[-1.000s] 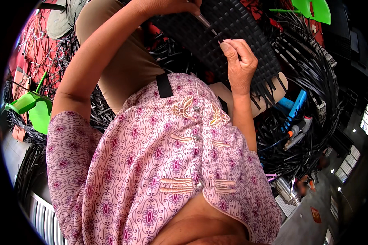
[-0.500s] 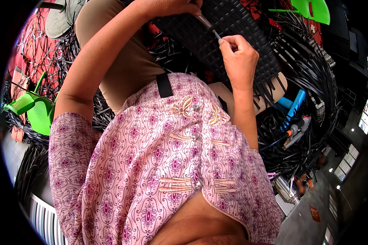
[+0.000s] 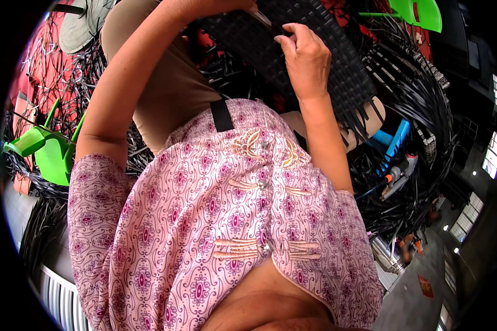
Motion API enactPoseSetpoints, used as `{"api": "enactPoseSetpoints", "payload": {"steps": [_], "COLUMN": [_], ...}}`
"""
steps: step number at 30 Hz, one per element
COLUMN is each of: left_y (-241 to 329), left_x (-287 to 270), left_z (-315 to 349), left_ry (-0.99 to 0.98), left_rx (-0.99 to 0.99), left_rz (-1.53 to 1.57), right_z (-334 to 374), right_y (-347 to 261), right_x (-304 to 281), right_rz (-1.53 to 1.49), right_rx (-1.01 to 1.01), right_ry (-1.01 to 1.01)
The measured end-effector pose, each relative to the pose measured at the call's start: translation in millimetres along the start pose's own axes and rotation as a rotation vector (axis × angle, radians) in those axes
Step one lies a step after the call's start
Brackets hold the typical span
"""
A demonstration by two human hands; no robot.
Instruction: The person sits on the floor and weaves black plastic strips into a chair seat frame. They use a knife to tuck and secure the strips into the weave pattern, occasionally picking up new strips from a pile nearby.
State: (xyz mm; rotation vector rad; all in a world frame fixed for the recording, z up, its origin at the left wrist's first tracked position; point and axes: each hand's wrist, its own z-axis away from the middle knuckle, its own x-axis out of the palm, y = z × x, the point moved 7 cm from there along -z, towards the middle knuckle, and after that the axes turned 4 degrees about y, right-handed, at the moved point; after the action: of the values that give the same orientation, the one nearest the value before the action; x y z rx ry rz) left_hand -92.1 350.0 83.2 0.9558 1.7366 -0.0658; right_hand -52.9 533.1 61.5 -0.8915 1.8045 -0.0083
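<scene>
My left hand [image 3: 223, 5], partly cut off by the top edge, is closed on a slim silvery metal tool [image 3: 263, 19]. Its narrow end points down and right over a panel woven from flat black strips [image 3: 328, 52]. Close to the tool's tip is my right hand [image 3: 310, 60], thumb and forefinger tips slightly apart. Nothing shows between them, and its other fingers are curled. The panel lies slanted across my lap, loose strip ends [image 3: 361, 122] hanging from its lower right edge.
Heaps of loose black strips [image 3: 419, 94] lie at the right, with a blue plastic piece [image 3: 395, 146] and a grey-and-orange hand tool [image 3: 400, 176] among them. Green plastic pieces [image 3: 52, 157] sit at the left, another green one [image 3: 419, 14] at the upper right. Red material shows beneath.
My right hand has moved up and left toward the tool's tip, its pinch loosened. My left hand has shifted slightly up and left, still holding the tool.
</scene>
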Motion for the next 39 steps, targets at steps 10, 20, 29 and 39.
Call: {"api": "enactPoseSetpoints", "payload": {"steps": [10, 20, 29, 39], "left_y": [9.0, -21.4, -34.8, -15.6], "left_x": [-4.3, -30.5, -17.2, -27.9], "left_z": [3.8, 22.2, 19.1, 19.7], "left_ry": [0.019, 0.045, 0.016, 0.023], "left_rx": [0.019, -0.069, -0.044, -0.059], "left_rz": [-0.073, -0.152, -0.121, -0.213], "right_z": [-6.5, -43.5, -54.8, -9.8], "right_y": [-14.1, -9.2, -3.4, 12.7], "right_x": [2.0, -9.6, 7.3, 0.2], "right_rz": [0.155, -0.487, -1.016, -0.948], "right_rx": [-0.18, 0.119, 0.439, 0.439], "right_ry": [0.051, -0.067, 0.017, 0.064]}}
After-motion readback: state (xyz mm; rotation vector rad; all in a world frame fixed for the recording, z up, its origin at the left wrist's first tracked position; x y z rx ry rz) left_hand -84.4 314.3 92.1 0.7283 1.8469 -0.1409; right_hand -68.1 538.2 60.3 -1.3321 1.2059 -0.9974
